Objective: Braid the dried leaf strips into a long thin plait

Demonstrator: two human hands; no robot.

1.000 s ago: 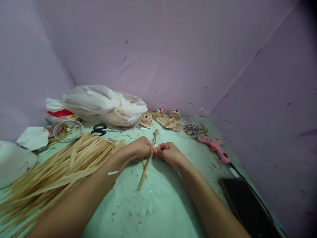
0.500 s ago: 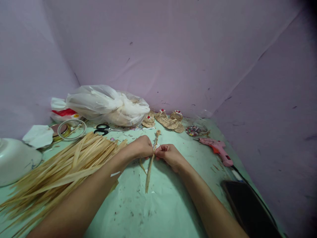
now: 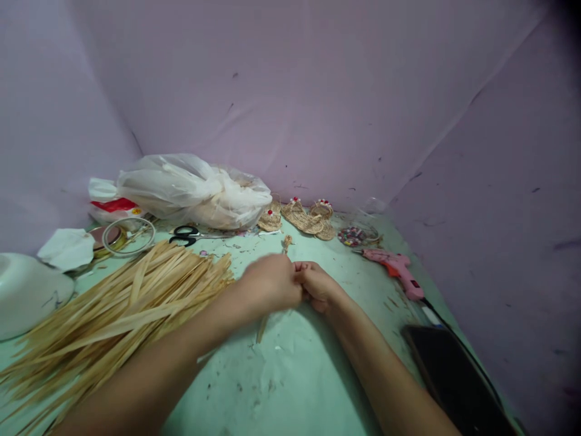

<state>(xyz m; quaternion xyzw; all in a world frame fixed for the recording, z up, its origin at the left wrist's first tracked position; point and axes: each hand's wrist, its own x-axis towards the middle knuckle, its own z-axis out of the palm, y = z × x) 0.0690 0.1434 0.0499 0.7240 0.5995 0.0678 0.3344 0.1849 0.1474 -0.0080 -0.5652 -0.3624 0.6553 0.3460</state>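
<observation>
My left hand and my right hand meet at the middle of the green table, both closed on a thin braided straw strand. The strand's plaited tip sticks out beyond the fingers towards the wall, and its loose tail shows below my left hand. The left hand is slightly blurred and covers most of the strand. A big heap of flat straw strips lies just left of my left forearm.
Black-handled scissors, a clear plastic bag, small woven straw sandals, a dish of beads and a pink glue gun lie at the back. A tape ring, a white bowl and a dark phone sit at the sides.
My left hand has slid right over the strand and against my right hand, hiding most of it. The strand's tail has swung a little left.
</observation>
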